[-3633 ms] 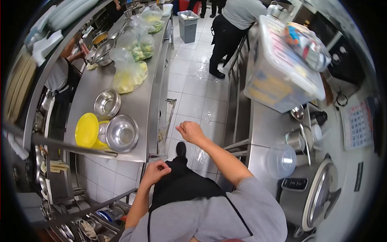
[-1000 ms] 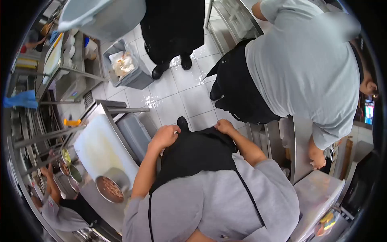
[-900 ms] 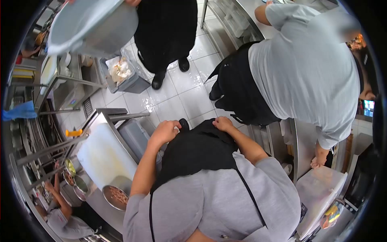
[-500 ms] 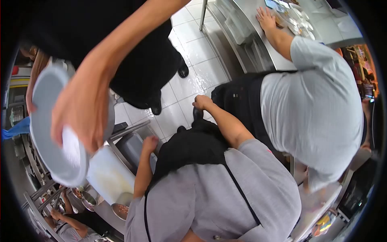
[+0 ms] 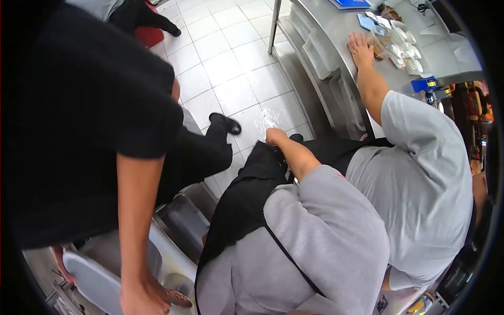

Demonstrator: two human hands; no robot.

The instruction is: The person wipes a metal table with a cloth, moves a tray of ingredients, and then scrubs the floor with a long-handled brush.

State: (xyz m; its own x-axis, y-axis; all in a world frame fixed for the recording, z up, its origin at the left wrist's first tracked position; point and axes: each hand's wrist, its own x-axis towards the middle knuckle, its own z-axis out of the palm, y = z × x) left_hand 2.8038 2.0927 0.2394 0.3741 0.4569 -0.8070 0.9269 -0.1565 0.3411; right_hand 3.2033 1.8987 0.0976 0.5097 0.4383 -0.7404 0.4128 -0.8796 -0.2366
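Observation:
Held low in front of me, my right hand (image 5: 274, 136) has its fingers curled closed beside my black apron (image 5: 247, 191). What it holds, if anything, does not show. My left hand is hidden past the edge of my body; only a sliver of skin shows at the apron's left side. Near that side stands a grey plastic bin (image 5: 185, 223). Close on my left, a co-worker in black (image 5: 79, 136) has a hand (image 5: 144, 296) low beside a grey tub (image 5: 97, 281).
On my right, another co-worker in a light grey shirt (image 5: 415, 189) rests a hand (image 5: 361, 51) on a steel counter (image 5: 328, 26). A clear container (image 5: 379, 44) stands there. White floor tiles (image 5: 226, 63) stretch ahead. A metal bowl (image 5: 179, 299) sits at lower left.
The co-worker in black has come closer on my left, and the grey tub is lower. My left hand has gone out of sight. My right hand stays closed in front of me.

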